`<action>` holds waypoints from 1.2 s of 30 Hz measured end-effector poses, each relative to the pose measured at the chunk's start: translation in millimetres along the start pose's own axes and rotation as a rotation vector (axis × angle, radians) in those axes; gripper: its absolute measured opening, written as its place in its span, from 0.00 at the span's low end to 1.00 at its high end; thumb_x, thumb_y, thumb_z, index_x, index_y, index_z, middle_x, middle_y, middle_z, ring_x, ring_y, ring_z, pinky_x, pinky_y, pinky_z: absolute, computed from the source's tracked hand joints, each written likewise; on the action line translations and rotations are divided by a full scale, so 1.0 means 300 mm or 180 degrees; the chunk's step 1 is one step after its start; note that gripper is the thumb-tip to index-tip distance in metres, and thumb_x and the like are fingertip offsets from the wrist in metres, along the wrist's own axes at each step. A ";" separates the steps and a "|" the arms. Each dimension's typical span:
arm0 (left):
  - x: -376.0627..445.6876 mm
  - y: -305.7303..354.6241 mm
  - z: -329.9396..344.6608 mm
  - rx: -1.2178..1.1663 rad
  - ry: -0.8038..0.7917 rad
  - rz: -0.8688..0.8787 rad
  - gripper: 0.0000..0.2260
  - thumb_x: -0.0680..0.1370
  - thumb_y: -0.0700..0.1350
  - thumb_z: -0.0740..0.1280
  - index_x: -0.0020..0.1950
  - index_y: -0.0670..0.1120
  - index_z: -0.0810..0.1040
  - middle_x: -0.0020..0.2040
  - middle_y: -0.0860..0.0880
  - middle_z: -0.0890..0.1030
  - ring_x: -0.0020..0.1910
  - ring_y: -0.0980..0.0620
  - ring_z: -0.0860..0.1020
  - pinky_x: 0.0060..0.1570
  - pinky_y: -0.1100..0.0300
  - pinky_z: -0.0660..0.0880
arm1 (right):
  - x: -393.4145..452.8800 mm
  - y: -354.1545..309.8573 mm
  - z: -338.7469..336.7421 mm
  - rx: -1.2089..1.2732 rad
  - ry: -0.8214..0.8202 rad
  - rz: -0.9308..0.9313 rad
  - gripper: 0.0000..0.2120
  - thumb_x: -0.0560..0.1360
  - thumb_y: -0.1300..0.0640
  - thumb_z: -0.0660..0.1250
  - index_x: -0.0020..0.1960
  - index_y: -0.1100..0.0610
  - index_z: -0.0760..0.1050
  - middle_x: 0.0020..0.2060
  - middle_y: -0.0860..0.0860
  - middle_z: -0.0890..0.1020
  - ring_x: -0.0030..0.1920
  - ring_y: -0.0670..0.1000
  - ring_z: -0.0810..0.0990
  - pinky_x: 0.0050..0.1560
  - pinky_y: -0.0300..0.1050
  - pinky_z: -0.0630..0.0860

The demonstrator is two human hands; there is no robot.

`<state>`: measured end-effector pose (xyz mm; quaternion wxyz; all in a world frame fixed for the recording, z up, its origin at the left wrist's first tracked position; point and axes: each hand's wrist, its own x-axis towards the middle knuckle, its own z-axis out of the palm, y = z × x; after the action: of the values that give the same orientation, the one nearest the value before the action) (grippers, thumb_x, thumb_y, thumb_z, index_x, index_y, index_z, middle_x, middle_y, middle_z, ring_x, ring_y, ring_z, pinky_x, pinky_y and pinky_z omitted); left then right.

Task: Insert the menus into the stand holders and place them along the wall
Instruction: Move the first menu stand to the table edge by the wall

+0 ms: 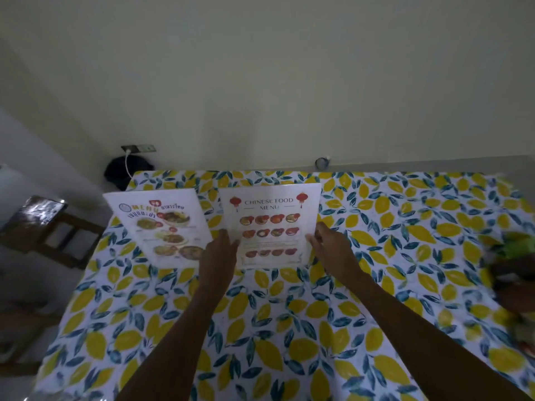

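Head view – left hand, right hand pinching Chinese menu edges – upright.

eatery | food menus | lemon-print tablecloth | wooden chair

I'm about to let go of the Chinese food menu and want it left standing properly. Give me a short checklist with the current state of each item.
1. Left hand on the Chinese food menu, at its left edge: ok.
2. Right hand at its right edge: ok.
3. Menu upright, text readable: ok.
4. Menu seated in a stand holder: cannot tell, no holder edge is clear.
5. Thai menu placed beside it, apart: ok.
6. Menus back against the wall: not ok, tablecloth shows behind them.
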<state>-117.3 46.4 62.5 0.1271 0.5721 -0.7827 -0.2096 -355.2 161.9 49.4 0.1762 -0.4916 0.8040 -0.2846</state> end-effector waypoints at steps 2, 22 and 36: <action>-0.032 0.035 -0.021 -0.0121 -0.0010 -0.0037 0.14 0.80 0.53 0.63 0.59 0.45 0.72 0.51 0.41 0.84 0.46 0.39 0.83 0.41 0.45 0.82 | -0.023 0.012 -0.030 -0.0041 0.0063 -0.0052 0.12 0.79 0.50 0.63 0.42 0.55 0.66 0.31 0.48 0.72 0.30 0.49 0.71 0.29 0.42 0.63; -0.295 0.641 0.045 -0.0906 -0.0055 0.1411 0.11 0.79 0.48 0.68 0.57 0.44 0.77 0.49 0.45 0.86 0.45 0.44 0.83 0.40 0.55 0.77 | -0.427 0.265 -0.721 -0.0657 0.1021 0.0320 0.12 0.78 0.51 0.65 0.42 0.58 0.69 0.33 0.53 0.77 0.33 0.55 0.76 0.33 0.47 0.70; -0.070 1.435 0.346 -0.0337 0.0263 0.1742 0.14 0.79 0.51 0.65 0.46 0.40 0.74 0.40 0.40 0.81 0.37 0.37 0.81 0.35 0.47 0.77 | -0.060 0.813 -1.314 -0.0889 0.1325 0.0182 0.12 0.77 0.50 0.66 0.43 0.59 0.70 0.34 0.58 0.81 0.36 0.61 0.79 0.35 0.48 0.73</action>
<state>-518.8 196.2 175.9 0.2404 0.3400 -0.8903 -0.1846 -737.3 376.4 201.6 -0.0548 -0.4190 0.8680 -0.2606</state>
